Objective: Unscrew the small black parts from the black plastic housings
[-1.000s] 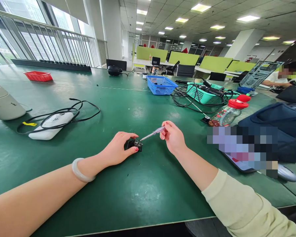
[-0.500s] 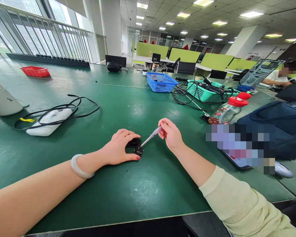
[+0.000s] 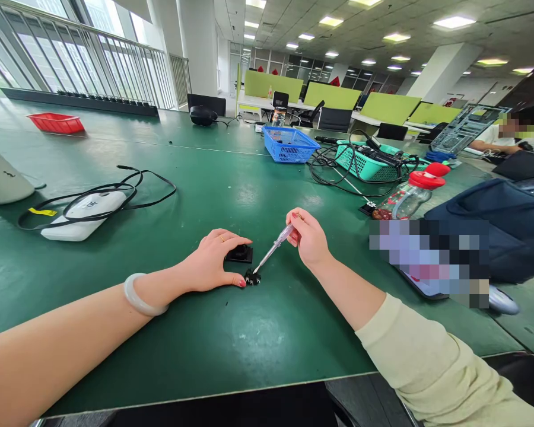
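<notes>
My left hand (image 3: 213,261) rests on the green table (image 3: 231,344), fingers curled over a small black block (image 3: 239,254), the thumb touching a smaller black part (image 3: 251,277) in front of it. My right hand (image 3: 309,237) pinches a thin screwdriver (image 3: 271,252) with a clear handle. The tool slants down to the left and its tip touches the smaller black part.
A white device (image 3: 82,214) ringed by a black cable lies to the left, near a white jug (image 3: 2,178). Blue basket (image 3: 289,144), green basket (image 3: 367,163), red tray (image 3: 56,123) stand farther back. A red-capped bottle (image 3: 407,198) and dark blue bag (image 3: 493,225) are right. Another person (image 3: 511,139) sits far right.
The smaller black part has come away from the block and moved toward me, with the screwdriver tip following it down. My left hand shifted slightly, fingers over the block.
</notes>
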A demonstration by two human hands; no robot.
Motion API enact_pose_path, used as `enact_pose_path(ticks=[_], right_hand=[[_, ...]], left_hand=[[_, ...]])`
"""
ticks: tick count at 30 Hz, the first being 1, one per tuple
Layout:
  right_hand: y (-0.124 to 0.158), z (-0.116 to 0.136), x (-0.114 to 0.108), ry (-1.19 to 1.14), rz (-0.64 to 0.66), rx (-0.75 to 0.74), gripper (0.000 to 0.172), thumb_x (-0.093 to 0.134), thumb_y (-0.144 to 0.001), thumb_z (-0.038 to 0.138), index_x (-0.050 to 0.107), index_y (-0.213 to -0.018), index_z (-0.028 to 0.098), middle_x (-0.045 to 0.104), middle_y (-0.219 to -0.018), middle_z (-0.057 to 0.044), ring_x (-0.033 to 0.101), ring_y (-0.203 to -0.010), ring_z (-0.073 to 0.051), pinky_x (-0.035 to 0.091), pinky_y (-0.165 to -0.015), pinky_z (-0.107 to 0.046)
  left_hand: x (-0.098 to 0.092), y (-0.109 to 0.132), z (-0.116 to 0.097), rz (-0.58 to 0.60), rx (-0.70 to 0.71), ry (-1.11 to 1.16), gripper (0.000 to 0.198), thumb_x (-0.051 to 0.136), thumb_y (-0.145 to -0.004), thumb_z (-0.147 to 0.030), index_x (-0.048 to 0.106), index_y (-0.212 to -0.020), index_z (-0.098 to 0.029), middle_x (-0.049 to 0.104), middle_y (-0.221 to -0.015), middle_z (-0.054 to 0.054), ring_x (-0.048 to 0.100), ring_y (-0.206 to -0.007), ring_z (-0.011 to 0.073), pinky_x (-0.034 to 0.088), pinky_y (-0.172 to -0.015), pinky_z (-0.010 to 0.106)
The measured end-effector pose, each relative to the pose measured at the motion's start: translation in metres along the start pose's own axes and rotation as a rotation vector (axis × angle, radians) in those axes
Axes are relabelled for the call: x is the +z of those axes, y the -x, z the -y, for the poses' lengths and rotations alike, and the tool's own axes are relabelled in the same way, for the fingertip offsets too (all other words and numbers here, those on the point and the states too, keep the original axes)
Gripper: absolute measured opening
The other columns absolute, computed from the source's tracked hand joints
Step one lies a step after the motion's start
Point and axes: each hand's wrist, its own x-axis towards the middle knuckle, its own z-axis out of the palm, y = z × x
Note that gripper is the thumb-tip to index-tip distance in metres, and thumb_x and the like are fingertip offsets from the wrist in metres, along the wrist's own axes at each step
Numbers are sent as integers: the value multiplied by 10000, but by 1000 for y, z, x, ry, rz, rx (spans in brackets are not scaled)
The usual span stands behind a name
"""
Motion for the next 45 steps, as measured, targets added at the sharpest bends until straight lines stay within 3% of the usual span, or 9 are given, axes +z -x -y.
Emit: enact_pose_path(ticks=[5,10,14,20,25,31,36,45], right_hand=[[1,1,0,-15,-58,-58,379,681,-818,541,523,-689,221,338,-482,84,302,-433,-71,257,-421,-214],[2,2,0,8,-112,-159,344,639,-858,546,519,-756,241,378,-554,70,370,-464,-88,317,-448,-237],[8,4,2,115,-98,-249,328,591,-898,554,519,-804,248,410,-600,60,418,-489,-101,354,-482,-260],[21,11,4,429,38,-481,237,467,-981,458,537,-871,259,454,-572,50,420,-495,-126,372,-544,-296],[26,20,8,663,248,-658,104,555,-897,347,571,-834,265,511,-576,37,436,-510,-135,390,-579,-307],[29,23,17,673,360,-634,58,595,-847,313,571,-826,265,572,-641,30,475,-533,-127,402,-567,-287],[29,22,17,663,314,-618,23,597,-875,289,590,-864,270,629,-715,15,530,-584,-135,451,-602,-289],[24,20,17,612,313,-620,40,612,-902,273,624,-939,261,714,-933,-39,662,-858,-187,540,-804,-349]], left_hand=[[0,0,1,-6,-8,15,829,835,-654,-578,547,-1379,-300,602,-1349,100,422,-1345,363,362,-1145,584],[0,0,1,-31,-25,69,627,643,-835,-490,504,-1411,-287,610,-1350,84,444,-1337,318,373,-1160,560],[1,1,1,-59,-9,60,577,576,-860,-419,492,-1411,-270,635,-1313,79,475,-1309,307,392,-1155,551],[3,0,3,-76,-8,21,528,506,-871,-315,506,-1395,-249,632,-1309,85,481,-1300,303,390,-1157,552],[3,-1,6,-77,-8,9,517,530,-877,-362,515,-1381,-250,645,-1274,91,513,-1261,306,424,-1120,542],[3,-1,7,-87,13,26,502,578,-869,-397,549,-1350,-253,663,-1256,91,531,-1233,307,440,-1097,541],[3,-1,8,-104,27,17,493,590,-864,-400,565,-1335,-256,670,-1237,89,542,-1225,305,441,-1096,539],[4,-3,9,-115,-8,-7,490,603,-855,-422,585,-1309,-241,672,-1252,92,532,-1244,318,412,-1122,558]])
